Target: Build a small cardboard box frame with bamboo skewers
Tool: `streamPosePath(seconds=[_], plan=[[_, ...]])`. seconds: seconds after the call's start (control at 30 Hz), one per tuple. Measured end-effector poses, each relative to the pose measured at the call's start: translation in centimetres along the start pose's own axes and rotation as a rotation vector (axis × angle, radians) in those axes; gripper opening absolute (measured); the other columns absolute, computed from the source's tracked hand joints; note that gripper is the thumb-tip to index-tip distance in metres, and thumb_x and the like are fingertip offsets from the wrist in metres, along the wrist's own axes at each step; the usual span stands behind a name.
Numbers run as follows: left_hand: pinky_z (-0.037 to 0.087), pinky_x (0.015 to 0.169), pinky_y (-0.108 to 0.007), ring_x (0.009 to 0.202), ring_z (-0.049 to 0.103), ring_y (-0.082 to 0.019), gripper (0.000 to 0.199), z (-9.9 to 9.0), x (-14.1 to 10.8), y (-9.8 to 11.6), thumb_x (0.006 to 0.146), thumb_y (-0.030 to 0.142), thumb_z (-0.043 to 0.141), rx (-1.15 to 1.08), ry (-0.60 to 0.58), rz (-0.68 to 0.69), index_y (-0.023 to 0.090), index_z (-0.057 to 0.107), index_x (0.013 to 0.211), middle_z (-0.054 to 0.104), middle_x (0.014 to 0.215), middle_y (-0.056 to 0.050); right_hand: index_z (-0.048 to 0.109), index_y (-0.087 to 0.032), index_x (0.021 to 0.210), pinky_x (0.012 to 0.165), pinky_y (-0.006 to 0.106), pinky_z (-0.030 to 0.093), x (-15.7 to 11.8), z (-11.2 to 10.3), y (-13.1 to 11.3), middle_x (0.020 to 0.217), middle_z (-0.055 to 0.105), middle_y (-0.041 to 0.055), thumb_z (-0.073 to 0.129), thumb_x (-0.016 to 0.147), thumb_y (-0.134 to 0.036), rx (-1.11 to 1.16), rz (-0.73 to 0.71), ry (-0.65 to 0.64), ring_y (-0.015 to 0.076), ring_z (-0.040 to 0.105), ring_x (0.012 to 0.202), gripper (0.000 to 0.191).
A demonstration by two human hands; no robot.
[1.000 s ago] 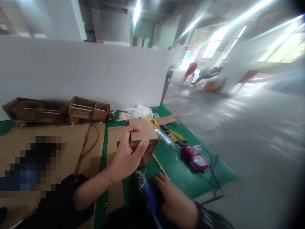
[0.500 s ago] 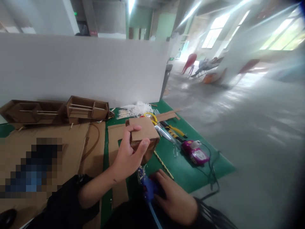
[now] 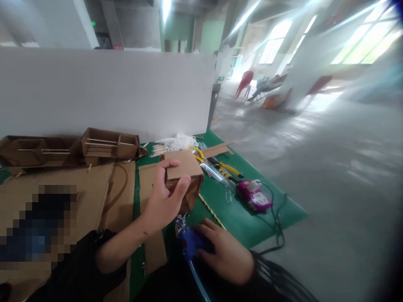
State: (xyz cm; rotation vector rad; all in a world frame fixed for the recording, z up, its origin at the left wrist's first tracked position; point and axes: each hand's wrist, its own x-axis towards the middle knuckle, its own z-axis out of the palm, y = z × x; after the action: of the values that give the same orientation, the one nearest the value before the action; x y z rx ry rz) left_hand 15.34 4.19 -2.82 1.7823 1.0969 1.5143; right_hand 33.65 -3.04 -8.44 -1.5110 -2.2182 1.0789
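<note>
Gripped in my left hand [image 3: 166, 197] is a small brown cardboard box [image 3: 185, 165], its flat top facing up and one side edge showing below. My thumb presses the near face and my fingers curl over the left edge. My right hand [image 3: 223, 251] is wrapped round a blue hot glue gun [image 3: 190, 243], with a clear bluish glue stick [image 3: 199, 282] coming out of its rear. Stringy bits cling to the gun's nozzle [image 3: 180, 224], which sits just under the box; whether they touch I cannot tell.
Two cardboard structures [image 3: 110, 144] with thin sticks stand by the white partition [image 3: 103, 92]. On the green table [image 3: 245, 228] lie scissors [image 3: 214, 173], pliers [image 3: 231, 169], a purple device [image 3: 254, 196] with a cable, a striped stick [image 3: 211, 211], white strands [image 3: 181, 141] and cardboard strips [image 3: 154, 247].
The whole view has shifted slightly, so things sit a little further left. Both hands keep their holds on the box and the glue gun.
</note>
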Motion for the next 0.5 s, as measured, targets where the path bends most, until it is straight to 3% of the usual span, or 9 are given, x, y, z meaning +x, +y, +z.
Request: streamPosePath(seconds=[0.33, 0.5], plan=[[0.045, 0.093, -0.025, 0.108, 0.056, -0.016, 0.027, 0.00, -0.17, -0.02, 0.094, 0.036, 0.056, -0.011, -0.001, -0.010, 0.026, 0.045, 0.117, 0.051, 0.121, -0.004, 0.066, -0.022, 0.117, 0.086, 0.031, 0.046, 0.18, -0.18, -0.45, 0.107, 0.062, 0.0061, 0.066, 0.078, -0.026, 0.000, 0.028, 0.045, 0.0213, 0.063, 0.095, 0.038], [0.047, 0.086, -0.024, 0.102, 0.058, -0.016, 0.028, 0.07, -0.20, 0.06, 0.094, 0.038, 0.055, -0.034, -0.013, -0.031, 0.026, 0.045, 0.118, 0.053, 0.121, -0.004, 0.067, -0.022, 0.117, 0.086, 0.031, 0.046, 0.18, -0.10, -0.67, 0.106, 0.063, 0.0055, 0.067, 0.079, -0.028, 0.007, 0.044, 0.057, 0.0211, 0.063, 0.095, 0.039]])
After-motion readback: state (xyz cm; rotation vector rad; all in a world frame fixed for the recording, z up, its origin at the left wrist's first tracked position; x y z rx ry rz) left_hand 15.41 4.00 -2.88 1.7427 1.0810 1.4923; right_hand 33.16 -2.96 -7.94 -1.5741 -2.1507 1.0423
